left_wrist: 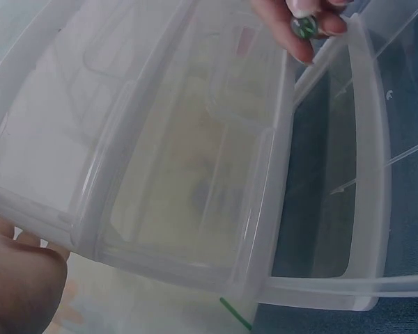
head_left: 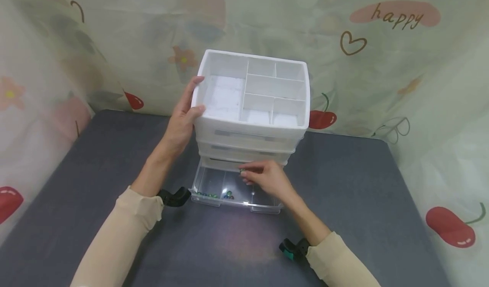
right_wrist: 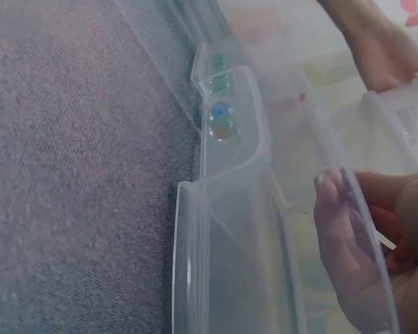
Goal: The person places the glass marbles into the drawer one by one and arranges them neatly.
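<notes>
A white storage box (head_left: 250, 124) with stacked drawers stands on the table. My left hand (head_left: 181, 128) grips its upper left side, thumb over the rim; in the left wrist view part of this hand (left_wrist: 26, 278) shows at the lower left. The clear bottom drawer (head_left: 244, 203) is pulled out towards me. My right hand (head_left: 268, 178) is above it, pinching a green-patterned glass marble (left_wrist: 304, 27) between thumb and fingers. Several marbles (head_left: 229, 195) lie in the drawer's left and middle sections; green and blue ones (right_wrist: 221, 110) show through its front in the right wrist view.
The box's top tray (head_left: 225, 96) is split into compartments by thin walls. Two more drawers (head_left: 248, 142) sit closed above the pulled-out one. A dark grey cloth (head_left: 344, 202) covers the table. Behind it hangs a printed curtain (head_left: 153, 36).
</notes>
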`<state>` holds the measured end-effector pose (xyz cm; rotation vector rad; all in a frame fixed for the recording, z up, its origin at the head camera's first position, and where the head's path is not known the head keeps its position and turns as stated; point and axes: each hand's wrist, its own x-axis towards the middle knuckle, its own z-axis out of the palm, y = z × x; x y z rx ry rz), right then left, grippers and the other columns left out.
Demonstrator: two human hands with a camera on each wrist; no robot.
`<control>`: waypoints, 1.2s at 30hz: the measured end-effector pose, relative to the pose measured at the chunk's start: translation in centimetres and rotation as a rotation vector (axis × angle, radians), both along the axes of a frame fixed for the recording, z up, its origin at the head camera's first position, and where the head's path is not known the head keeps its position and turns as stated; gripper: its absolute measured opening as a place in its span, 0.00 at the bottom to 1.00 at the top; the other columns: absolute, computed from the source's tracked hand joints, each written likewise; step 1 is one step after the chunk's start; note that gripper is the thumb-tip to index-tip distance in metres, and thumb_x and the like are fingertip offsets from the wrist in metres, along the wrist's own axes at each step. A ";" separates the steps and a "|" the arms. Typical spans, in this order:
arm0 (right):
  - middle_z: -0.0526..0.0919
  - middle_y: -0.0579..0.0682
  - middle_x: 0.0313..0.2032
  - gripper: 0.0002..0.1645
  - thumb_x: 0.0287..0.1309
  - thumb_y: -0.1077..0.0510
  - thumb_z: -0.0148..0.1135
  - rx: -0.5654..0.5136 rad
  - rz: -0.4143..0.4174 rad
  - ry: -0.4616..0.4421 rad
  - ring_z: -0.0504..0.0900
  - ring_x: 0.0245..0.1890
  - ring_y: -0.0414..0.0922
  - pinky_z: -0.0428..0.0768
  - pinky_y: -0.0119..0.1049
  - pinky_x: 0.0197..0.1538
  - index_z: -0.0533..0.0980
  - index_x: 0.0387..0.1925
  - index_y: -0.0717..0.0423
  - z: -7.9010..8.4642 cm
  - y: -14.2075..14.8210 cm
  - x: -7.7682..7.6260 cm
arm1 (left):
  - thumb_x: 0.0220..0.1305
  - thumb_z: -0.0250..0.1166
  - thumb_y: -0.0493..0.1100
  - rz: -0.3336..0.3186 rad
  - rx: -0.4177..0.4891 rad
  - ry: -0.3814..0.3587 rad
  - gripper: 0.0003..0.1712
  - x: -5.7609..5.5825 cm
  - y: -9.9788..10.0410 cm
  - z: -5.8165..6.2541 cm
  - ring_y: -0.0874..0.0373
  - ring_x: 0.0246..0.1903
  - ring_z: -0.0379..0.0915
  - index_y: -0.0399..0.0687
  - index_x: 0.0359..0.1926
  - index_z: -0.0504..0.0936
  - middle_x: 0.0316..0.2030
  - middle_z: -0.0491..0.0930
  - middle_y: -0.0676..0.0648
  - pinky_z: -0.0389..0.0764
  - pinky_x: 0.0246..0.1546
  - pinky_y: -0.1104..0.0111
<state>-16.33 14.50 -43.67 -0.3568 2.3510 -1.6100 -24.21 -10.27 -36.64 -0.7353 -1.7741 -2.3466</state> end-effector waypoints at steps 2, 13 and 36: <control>0.87 0.60 0.36 0.16 0.62 0.63 0.65 -0.008 -0.001 -0.015 0.87 0.34 0.50 0.83 0.46 0.42 0.82 0.50 0.68 -0.2 -0.2 -0.2 | 0.65 0.48 0.29 0.004 -0.008 -0.003 0.36 0.0 0.0 0.0 0.54 0.63 0.54 0.50 0.74 0.59 0.73 0.54 0.52 0.62 0.57 0.64; 0.88 0.55 0.29 0.16 0.60 0.65 0.66 -0.003 -0.062 -0.172 0.87 0.27 0.43 0.83 0.37 0.36 0.82 0.49 0.67 -1.5 -1.5 -0.6 | 0.65 0.48 0.29 0.001 -0.004 -0.007 0.36 0.0 0.1 -0.2 0.54 0.63 0.54 0.47 0.74 0.58 0.74 0.53 0.49 0.62 0.58 0.65; 0.87 0.57 0.29 0.17 0.62 0.69 0.62 0.030 -0.077 -0.261 0.87 0.27 0.47 0.83 0.37 0.34 0.79 0.53 0.69 -2.1 -1.9 -0.6 | 0.66 0.47 0.29 0.008 -0.019 -0.011 0.34 0.1 -0.1 -0.1 0.54 0.63 0.53 0.52 0.73 0.61 0.73 0.53 0.53 0.59 0.58 0.62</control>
